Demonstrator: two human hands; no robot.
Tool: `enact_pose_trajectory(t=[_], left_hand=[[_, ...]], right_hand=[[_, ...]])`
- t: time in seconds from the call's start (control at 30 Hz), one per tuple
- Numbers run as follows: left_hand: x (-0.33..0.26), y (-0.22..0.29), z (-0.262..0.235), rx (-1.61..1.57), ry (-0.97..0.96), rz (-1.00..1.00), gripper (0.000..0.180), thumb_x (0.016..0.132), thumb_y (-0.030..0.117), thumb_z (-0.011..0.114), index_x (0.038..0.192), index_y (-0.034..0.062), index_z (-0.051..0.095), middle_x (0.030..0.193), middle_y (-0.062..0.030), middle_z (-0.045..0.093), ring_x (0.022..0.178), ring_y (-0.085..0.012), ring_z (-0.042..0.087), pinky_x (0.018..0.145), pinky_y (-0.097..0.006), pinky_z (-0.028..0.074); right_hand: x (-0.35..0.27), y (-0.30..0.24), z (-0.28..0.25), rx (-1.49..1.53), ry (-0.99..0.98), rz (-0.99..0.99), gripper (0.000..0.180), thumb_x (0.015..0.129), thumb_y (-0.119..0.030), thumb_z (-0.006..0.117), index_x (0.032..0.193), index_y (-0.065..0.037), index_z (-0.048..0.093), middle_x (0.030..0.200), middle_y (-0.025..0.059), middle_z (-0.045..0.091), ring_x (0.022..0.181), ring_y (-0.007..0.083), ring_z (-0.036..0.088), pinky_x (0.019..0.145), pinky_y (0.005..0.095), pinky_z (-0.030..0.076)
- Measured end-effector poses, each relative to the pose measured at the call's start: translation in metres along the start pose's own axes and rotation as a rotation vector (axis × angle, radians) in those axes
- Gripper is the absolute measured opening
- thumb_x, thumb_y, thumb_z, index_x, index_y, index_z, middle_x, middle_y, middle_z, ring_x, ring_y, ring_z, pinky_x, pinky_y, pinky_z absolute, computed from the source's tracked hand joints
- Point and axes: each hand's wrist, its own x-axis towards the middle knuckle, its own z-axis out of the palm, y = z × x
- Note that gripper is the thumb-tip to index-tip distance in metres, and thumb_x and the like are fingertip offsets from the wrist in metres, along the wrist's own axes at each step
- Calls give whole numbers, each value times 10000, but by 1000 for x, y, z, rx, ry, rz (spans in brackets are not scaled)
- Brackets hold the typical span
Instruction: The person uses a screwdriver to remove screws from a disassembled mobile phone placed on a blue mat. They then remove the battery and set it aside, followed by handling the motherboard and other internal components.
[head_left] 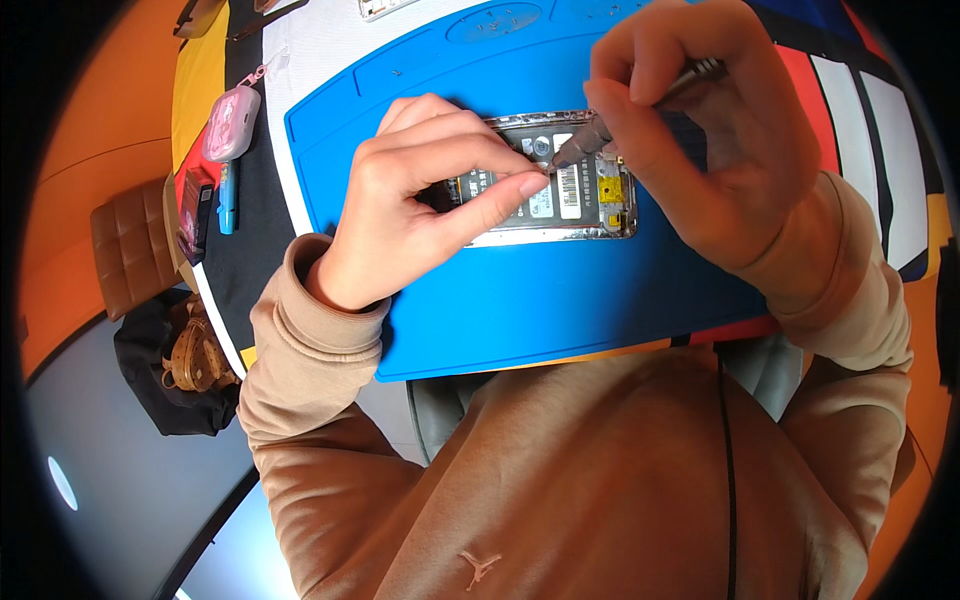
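An opened smartphone (560, 237) lies on a blue work mat (500, 310), its insides facing up. Its dark battery with white labels (569, 190) shows between my hands, beside a yellow patch (610, 188) at the phone's right end. My right hand (725, 150) is closed around a dark, slim screwdriver (587, 140), slanted down to the left over the battery. Thumb and forefinger of my left hand (415, 175) are pinched together right at the screwdriver's tip. Whatever lies between those fingertips is too small or hidden to name. The left palm covers the phone's left end.
Tiny parts lie in a round recess (495, 22) at the mat's far edge. Left of the mat are a pink case (232, 122), a blue pen-like object (228, 197) and a dark box (194, 215). A brown backpack (196, 352) on black cloth sits lower, near a brown padded seat (135, 250).
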Motion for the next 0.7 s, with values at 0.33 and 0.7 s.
enact_pose_trajectory(t=[0.33,0.7], left_hand=[[-1,-1,-1,27,-53,-10,118,765,145,797,847,81,741,833,-18,697,782,-174,572,770,-304,389],[-2,0,0,43,-55,18,151,771,182,801,853,103,702,848,-4,668,819,-182,557,824,-310,386]], right_hand=[[-3,-3,0,6,97,9,221,865,95,622,1007,2,481,904,88,577,746,67,578,625,169,449],[-1,-2,0,-26,102,13,223,855,102,627,993,-11,493,900,79,575,712,59,550,595,161,411]])
